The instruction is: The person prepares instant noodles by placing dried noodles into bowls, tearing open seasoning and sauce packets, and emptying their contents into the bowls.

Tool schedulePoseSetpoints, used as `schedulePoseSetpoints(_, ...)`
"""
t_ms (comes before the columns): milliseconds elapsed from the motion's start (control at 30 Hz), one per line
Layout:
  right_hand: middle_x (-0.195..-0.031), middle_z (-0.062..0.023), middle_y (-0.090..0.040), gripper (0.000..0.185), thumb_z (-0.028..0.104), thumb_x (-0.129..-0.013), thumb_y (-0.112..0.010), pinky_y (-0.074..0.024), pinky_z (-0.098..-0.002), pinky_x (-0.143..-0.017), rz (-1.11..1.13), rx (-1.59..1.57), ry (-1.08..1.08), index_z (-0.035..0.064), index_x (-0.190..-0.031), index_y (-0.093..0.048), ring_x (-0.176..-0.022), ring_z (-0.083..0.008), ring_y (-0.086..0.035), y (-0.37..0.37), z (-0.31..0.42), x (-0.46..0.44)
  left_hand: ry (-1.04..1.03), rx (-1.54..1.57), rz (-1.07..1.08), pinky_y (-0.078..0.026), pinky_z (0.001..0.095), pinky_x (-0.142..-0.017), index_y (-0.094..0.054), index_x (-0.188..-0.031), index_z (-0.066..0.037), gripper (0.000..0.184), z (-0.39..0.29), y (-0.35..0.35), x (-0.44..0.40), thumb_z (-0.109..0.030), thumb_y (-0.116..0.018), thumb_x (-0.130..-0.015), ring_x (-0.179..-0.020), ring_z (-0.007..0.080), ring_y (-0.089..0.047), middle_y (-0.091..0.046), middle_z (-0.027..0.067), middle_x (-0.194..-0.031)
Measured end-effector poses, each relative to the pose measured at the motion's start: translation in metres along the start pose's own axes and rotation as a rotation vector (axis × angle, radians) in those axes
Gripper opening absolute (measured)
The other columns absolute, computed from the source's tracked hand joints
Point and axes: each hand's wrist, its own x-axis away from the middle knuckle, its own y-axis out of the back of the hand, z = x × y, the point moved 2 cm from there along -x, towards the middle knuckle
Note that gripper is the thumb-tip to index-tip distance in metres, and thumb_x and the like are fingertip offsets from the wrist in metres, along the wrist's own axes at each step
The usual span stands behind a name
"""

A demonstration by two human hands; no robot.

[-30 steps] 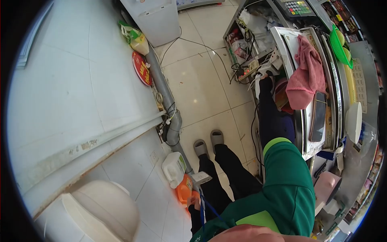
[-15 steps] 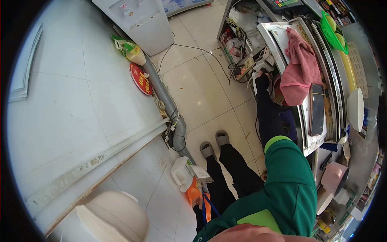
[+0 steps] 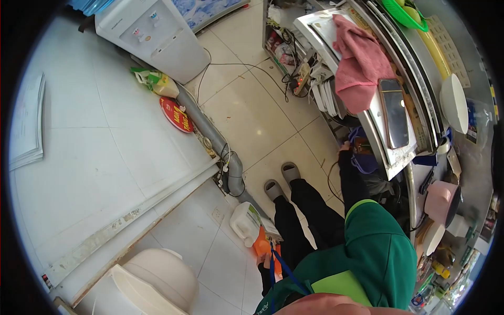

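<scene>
Low at the front, my left hand [image 3: 266, 259] is closed around an orange object [image 3: 260, 243] whose kind I cannot make out. Blue straps [image 3: 282, 261] hang across in front of it, and a white plastic jug [image 3: 245, 224] stands just beyond. My right hand [image 3: 345, 146] is at the open lower part of the counter, close to a purple-blue bag or container [image 3: 363, 157]. Its fingers are small and partly hidden, so I cannot see whether they hold anything. Above that hand is a stack of white dishes [image 3: 326, 98] on the shelf.
On the counter top [image 3: 397, 164] lie a pink cloth [image 3: 359, 65] and a phone [image 3: 394, 113]. Cables [image 3: 287, 79] hang by the shelf and trail over the floor. A grey pipe [image 3: 210, 137] runs along the wall. A water dispenser [image 3: 157, 42] stands ahead.
My right hand has drawn back from beside the white dishes towards the purple-blue thing. The view has shifted, showing more of the dispenser. My left hand stays with the orange object.
</scene>
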Motion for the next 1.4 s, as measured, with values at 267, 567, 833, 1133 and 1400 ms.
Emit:
schedulePoseSetpoints(267,-0.065,-0.0132,-0.058,0.035,0.035,-0.084,-0.052,-0.0453,-0.0379,-0.061,-0.009,0.161,0.082,0.0026,-0.073,-0.060,-0.061,-0.0259,-0.055,0.023,0.058,-0.090,-0.004,-0.095,0.037,-0.045,0.0251,-0.056,-0.052,-0.101,-0.003,0.020,-0.013,0.011,-0.013,-0.006,-0.059,-0.083,-0.063,0.0148,-0.054,-0.055,0.0092,-0.080)
schedulePoseSetpoints(567,-0.065,-0.0157,-0.059,0.033,0.033,-0.082,-0.051,-0.0463,-0.0385,-0.060,0.398,0.311,0.083,0.0035,-0.076,-0.062,-0.059,-0.0268,-0.057,0.026,0.031,-0.042,-0.134,-0.246,0.078,-0.045,0.0244,-0.052,-0.052,-0.100,-0.003,0.017,-0.054,-0.001,-0.014,-0.005,-0.057,-0.084,-0.059,0.0147,-0.054,-0.055,0.0098,-0.077)
schedulePoseSetpoints(833,-0.065,-0.0179,-0.061,0.031,0.032,-0.081,-0.051,-0.0472,-0.0390,-0.060,1.121,0.476,-0.121,0.0042,-0.078,-0.065,-0.058,-0.0275,-0.058,0.219,-0.042,0.132,-0.487,-0.508,0.183,-0.042,0.0245,-0.045,-0.053,-0.099,-0.005,0.019,-0.108,-0.048,-0.018,-0.014,-0.061,-0.084,-0.060,0.0146,-0.057,-0.056,0.0044,-0.076)
schedulePoseSetpoints(1133,-0.058,-0.0068,-0.048,0.012,0.013,-0.079,-0.061,-0.0379,-0.0289,-0.047,-0.367,-0.222,0.121,0.0031,-0.074,-0.056,-0.048,-0.0164,-0.047,0.483,0.042,0.146,-0.797,-0.555,0.407,-0.044,0.0242,-0.050,-0.053,-0.096,-0.004,0.017,-0.159,-0.164,-0.016,-0.006,-0.062,-0.082,-0.054,0.0124,-0.052,-0.054,0.0021,-0.068)
schedulePoseSetpoints(1400,-0.091,-0.0208,-0.053,0.040,0.027,-0.073,-0.062,-0.0411,-0.0445,-0.078,-0.474,0.184,0.055,0.0008,-0.102,-0.054,-0.088,-0.0377,-0.051,0.550,-0.030,0.057,-1.227,-0.718,0.915,-0.045,0.0243,-0.065,-0.054,-0.097,-0.004,0.018,-0.111,-0.336,0.058,-0.012,-0.063,-0.084,-0.075,0.0109,-0.054,-0.057,0.0032,-0.086)
